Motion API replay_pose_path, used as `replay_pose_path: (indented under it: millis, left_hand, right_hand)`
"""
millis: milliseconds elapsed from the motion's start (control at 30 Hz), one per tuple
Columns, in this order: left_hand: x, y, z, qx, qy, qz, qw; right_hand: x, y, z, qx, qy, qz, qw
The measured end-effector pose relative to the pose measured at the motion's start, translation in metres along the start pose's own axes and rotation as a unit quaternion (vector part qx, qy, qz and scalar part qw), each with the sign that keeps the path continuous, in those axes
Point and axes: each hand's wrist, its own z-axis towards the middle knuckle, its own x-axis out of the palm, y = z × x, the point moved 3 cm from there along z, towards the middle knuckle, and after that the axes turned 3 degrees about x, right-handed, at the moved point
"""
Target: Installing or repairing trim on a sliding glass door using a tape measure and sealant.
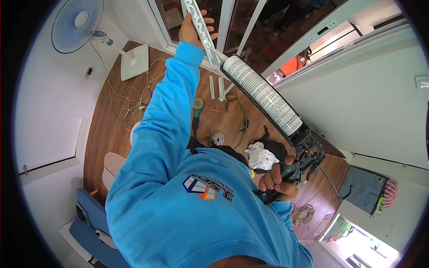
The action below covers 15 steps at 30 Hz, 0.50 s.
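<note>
My right hand [278, 182] is wrapped round the handle of a caulking gun [308, 152], low on the right. A white printed sealant cartridge [263, 96] lies in its frame, slanting up and left. The pale nozzle [219, 54] reaches the lower end of a long white strip [202, 27]. Wavy white sealant runs along the strip's face. With my arm stretched up, my left hand [190, 32] holds this strip from behind, its fingers showing past the right edge. The strip's upper end is cut off by the picture's edge.
A white-based fan [134, 62] stands far left with loose cord around it. Below me on the wooden floor lie an angle grinder [196, 114], short white strips [212, 87] and a white cloth [261, 156]. Framed glass panels [232, 27] rise ahead; grey drawers [362, 190] stand right.
</note>
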Motion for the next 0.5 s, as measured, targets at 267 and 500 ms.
replay_pose_path:
  millis: [267, 500]
  left_hand:
    - [-0.0040, -0.0002, 0.0023, -0.001, -0.003, -0.018, 1.000]
    - [-0.0031, -0.0009, 0.0033, 0.006, -0.014, -0.012, 1.000]
  right_hand:
    - [0.0038, 0.0011, 0.0010, -0.001, -0.007, -0.005, 1.000]
    - [0.0001, 0.0027, -0.0003, 0.010, -0.006, 0.000, 1.000]
